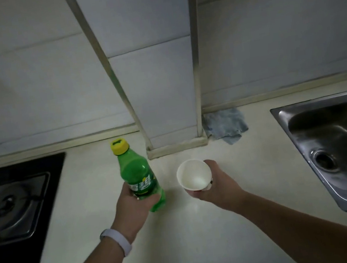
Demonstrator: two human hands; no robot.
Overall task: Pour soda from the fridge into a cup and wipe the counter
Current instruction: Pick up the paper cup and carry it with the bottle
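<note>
Pale and dim, the tabletop (184, 238) ran under a tiled wall, with a tiled pillar (161, 88) standing at its back edge. Far left of the pillar sat a black gas hob (15, 211). Just left of the pillar's foot, the left hand (132, 207), a white band (117, 241) on its wrist, had its fingers clamped round the lower half of a green soda bottle (136, 173), upright with its yellow cap (119, 146) on. Below the pillar, the right hand (216, 183) held a white paper cup (193, 175), fingers wrapped round its base, mouth tilted toward me. Right of the pillar's foot lay a crumpled blue cloth (225, 124), and farther right a steel sink (340, 151).
</note>
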